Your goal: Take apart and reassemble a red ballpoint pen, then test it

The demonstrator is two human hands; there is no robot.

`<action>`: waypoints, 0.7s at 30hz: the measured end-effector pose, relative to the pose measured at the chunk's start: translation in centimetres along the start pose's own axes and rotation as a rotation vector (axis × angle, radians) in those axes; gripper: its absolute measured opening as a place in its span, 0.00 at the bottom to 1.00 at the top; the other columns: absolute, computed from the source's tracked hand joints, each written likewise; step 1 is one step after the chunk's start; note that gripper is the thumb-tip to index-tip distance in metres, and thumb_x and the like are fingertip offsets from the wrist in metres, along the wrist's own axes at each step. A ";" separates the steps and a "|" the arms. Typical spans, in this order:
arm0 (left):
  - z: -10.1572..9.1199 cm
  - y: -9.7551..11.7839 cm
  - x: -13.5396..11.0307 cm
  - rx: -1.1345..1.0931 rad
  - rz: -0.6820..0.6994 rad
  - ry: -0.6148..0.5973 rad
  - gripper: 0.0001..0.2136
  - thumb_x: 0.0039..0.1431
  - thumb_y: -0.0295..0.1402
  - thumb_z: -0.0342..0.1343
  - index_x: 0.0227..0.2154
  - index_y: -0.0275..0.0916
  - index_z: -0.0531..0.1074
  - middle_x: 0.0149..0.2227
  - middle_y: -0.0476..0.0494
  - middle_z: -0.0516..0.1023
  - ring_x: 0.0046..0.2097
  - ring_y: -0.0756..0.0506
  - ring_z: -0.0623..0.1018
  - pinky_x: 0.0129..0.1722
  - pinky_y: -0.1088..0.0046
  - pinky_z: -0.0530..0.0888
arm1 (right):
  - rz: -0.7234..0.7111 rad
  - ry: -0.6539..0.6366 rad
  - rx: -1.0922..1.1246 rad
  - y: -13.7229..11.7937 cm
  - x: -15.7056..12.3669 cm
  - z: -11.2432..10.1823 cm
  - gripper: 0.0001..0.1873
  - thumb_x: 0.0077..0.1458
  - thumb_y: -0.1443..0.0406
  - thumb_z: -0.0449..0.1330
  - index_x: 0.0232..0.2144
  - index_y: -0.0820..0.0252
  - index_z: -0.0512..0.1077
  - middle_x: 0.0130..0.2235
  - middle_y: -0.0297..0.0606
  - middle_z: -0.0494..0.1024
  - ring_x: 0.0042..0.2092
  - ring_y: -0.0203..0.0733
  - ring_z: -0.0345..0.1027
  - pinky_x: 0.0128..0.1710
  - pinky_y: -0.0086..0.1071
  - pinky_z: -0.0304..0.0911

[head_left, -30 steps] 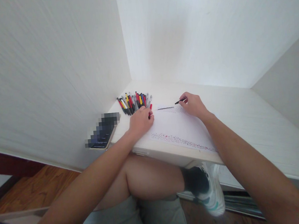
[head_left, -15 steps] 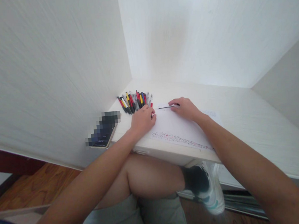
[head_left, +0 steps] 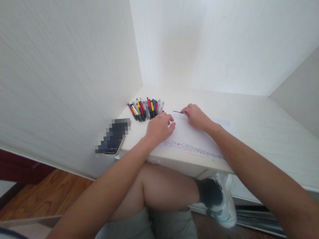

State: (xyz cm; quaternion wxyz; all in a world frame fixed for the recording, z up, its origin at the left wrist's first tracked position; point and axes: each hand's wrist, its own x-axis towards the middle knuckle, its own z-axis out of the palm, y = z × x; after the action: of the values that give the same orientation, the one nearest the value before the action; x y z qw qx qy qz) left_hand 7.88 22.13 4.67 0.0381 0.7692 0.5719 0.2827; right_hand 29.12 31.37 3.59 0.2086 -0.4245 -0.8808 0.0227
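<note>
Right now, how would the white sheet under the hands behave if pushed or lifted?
The sheet lies flat on the smooth desk, so it would probably slide easily. It looks thin, so likely floppy if lifted by a corner. The left hand and right hand, pinching a thin dark rod, seem to rest on it and probably pin it.

Red, yellow, blk + greyish pens (head_left: pixel 146 109). Dark rod (head_left: pixel 178 112). White paper (head_left: pixel 190 137) w/ band of red + dark speckles along near edge. Off-white desk (head_left: pixel 275 135), faint grain. White walls (head_left: pixel 60 68), fine streaks. Brown wood-grain floor (head_left: pixel 51 188). Grey shorts (head_left: pixel 171 230). White shoe (head_left: pixel 226 207) w/ green trim; blk sock (head_left: pixel 209 193).
</note>
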 end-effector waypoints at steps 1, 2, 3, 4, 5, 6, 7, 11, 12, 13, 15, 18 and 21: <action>0.0 0.2 0.1 -0.013 -0.004 0.003 0.05 0.65 0.34 0.58 0.39 0.41 0.77 0.38 0.45 0.80 0.47 0.42 0.79 0.47 0.64 0.74 | 0.026 0.030 0.056 0.2 0.0 0.0 0.20 0.63 0.70 0.47 0.47 0.63 0.78 0.46 0.54 0.76 0.50 0.56 0.67 0.53 0.48 0.62; 0.0 0.3 0.1 -0.025 -0.007 0.005 0.05 0.64 0.34 0.58 0.39 0.41 0.77 0.38 0.46 0.80 0.47 0.42 0.79 0.47 0.64 0.74 | 0.060 0.058 0.122 0.3 0.1 -0.1 0.19 0.63 0.70 0.48 0.45 0.63 0.77 0.45 0.52 0.76 0.49 0.55 0.68 0.53 0.47 0.62; -0.1 0.5 0.2 -0.039 -0.006 0.006 0.05 0.64 0.34 0.58 0.39 0.41 0.77 0.37 0.46 0.80 0.46 0.42 0.79 0.48 0.64 0.74 | 0.101 0.078 0.194 0.4 0.1 -0.1 0.17 0.63 0.69 0.48 0.44 0.62 0.77 0.45 0.51 0.77 0.48 0.53 0.69 0.52 0.46 0.63; -0.1 0.7 0.3 -0.052 -0.003 0.004 0.05 0.64 0.34 0.58 0.39 0.41 0.77 0.37 0.46 0.80 0.46 0.42 0.79 0.49 0.64 0.73 | 0.146 0.089 0.269 0.5 0.2 -0.2 0.15 0.63 0.69 0.49 0.42 0.62 0.76 0.43 0.49 0.77 0.46 0.52 0.69 0.50 0.46 0.63; -0.1 0.8 0.4 -0.064 -0.001 0.002 0.05 0.65 0.34 0.58 0.38 0.41 0.78 0.37 0.46 0.80 0.45 0.42 0.78 0.50 0.64 0.73 | 0.196 0.090 0.348 0.5 0.2 -0.2 0.12 0.62 0.69 0.51 0.40 0.61 0.75 0.41 0.47 0.77 0.43 0.50 0.69 0.48 0.44 0.64; 0.0 1.0 0.5 -0.075 0.001 -0.002 0.06 0.65 0.34 0.58 0.38 0.40 0.78 0.37 0.46 0.80 0.45 0.43 0.78 0.50 0.64 0.73 | 0.245 0.081 0.432 0.5 0.3 -0.3 0.10 0.61 0.68 0.52 0.39 0.61 0.74 0.38 0.45 0.77 0.39 0.47 0.69 0.45 0.43 0.64; 0.0 1.1 0.6 -0.083 0.002 -0.004 0.06 0.65 0.34 0.58 0.38 0.40 0.78 0.37 0.46 0.80 0.44 0.43 0.78 0.50 0.65 0.73 | 0.288 0.067 0.524 0.3 0.4 -0.3 0.08 0.60 0.69 0.53 0.38 0.61 0.73 0.36 0.43 0.76 0.36 0.45 0.68 0.42 0.41 0.64; 0.8 1.1 0.9 -0.082 -0.004 0.008 0.06 0.65 0.34 0.58 0.41 0.39 0.77 0.38 0.46 0.80 0.45 0.43 0.78 0.53 0.64 0.73 | 0.402 0.049 0.911 -0.6 0.4 -0.4 0.03 0.58 0.66 0.59 0.35 0.60 0.71 0.31 0.36 0.72 0.31 0.38 0.64 0.34 0.35 0.62; 1.1 1.0 1.0 -0.077 -0.011 0.011 0.07 0.65 0.34 0.58 0.41 0.39 0.77 0.38 0.46 0.80 0.46 0.43 0.78 0.53 0.64 0.72 | 0.415 0.047 0.991 -0.9 0.4 -0.5 0.04 0.57 0.65 0.61 0.35 0.60 0.71 0.30 0.36 0.72 0.30 0.37 0.64 0.34 0.34 0.62; 1.3 0.9 1.1 -0.072 -0.023 0.014 0.07 0.65 0.34 0.58 0.42 0.39 0.77 0.39 0.45 0.81 0.46 0.42 0.78 0.53 0.64 0.73 | 0.424 0.043 1.055 -1.1 0.3 -0.5 0.05 0.56 0.64 0.63 0.34 0.60 0.72 0.30 0.36 0.72 0.31 0.37 0.64 0.34 0.34 0.62; 1.7 0.7 1.3 -0.064 -0.049 0.018 0.09 0.66 0.36 0.58 0.44 0.39 0.77 0.41 0.44 0.81 0.47 0.41 0.78 0.50 0.63 0.73 | 0.419 0.009 1.140 -1.5 0.2 -0.7 0.08 0.53 0.62 0.67 0.33 0.60 0.74 0.30 0.37 0.74 0.32 0.37 0.66 0.35 0.33 0.62; 1.9 0.5 1.5 -0.051 -0.050 0.021 0.09 0.68 0.37 0.56 0.42 0.39 0.78 0.42 0.42 0.81 0.46 0.41 0.78 0.47 0.64 0.73 | 0.415 -0.050 1.202 -1.8 0.0 -1.1 0.12 0.49 0.59 0.72 0.31 0.62 0.77 0.32 0.39 0.77 0.33 0.37 0.68 0.36 0.33 0.63; 2.0 0.6 1.6 -0.041 -0.024 0.037 0.10 0.70 0.36 0.53 0.38 0.38 0.78 0.42 0.43 0.81 0.45 0.42 0.78 0.44 0.66 0.72 | 0.441 -0.070 1.232 -1.9 -0.2 -1.5 0.16 0.45 0.57 0.75 0.30 0.62 0.79 0.33 0.41 0.79 0.35 0.37 0.69 0.37 0.33 0.64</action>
State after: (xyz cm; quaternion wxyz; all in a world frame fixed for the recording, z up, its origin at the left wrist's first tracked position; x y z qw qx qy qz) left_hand 9.59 23.87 3.84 0.0465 0.7560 0.5757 0.3080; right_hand 28.37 29.82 5.29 0.3753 -0.3969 -0.6049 0.5794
